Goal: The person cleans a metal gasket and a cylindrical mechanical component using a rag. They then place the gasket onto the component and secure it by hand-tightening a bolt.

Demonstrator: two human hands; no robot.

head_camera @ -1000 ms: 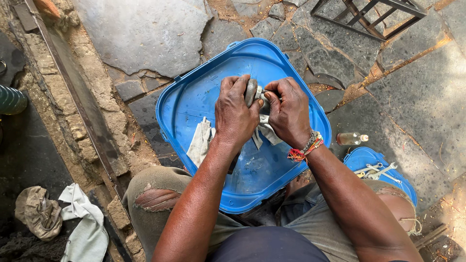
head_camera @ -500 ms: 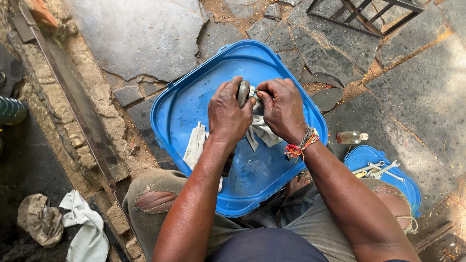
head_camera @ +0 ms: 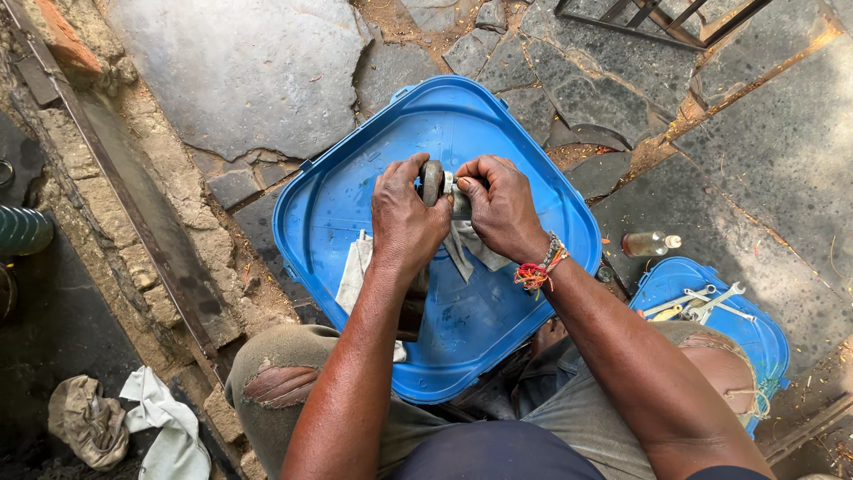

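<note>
Far left on the stone floor [head_camera: 240,80] there's a pile of crumpled rags [head_camera: 124,422] near the bottom-left corner of the view, next to a rough stone curb.

Moving right, the big blue plastic tray [head_camera: 329,222] sits on the floor in front of the knees. The left hand [head_camera: 407,218] is over the middle of it, fingers curled tight around a round, dark metal part [head_camera: 432,180], looks like a small wheel or bearing. A pale cloth [head_camera: 355,271] lies on the tray by the left wrist.

The right hand [head_camera: 499,206] is right up against the other side of that part, fingers pinched on a grey rag [head_camera: 464,244] wrapped on the shaft end, with the rag's tail hanging into the tray.

Compared with 1 second ago, the disc has turned so its edge now faces up and shows clearly between the 2 thumbs. Hands barely shifted over the tray. Reads to me like twisting and wiping is ongoing.

Further right: a small glass bottle [head_camera: 647,243] on the floor, then a smaller blue tray [head_camera: 764,338] holding some spanners [head_camera: 702,302].
</note>
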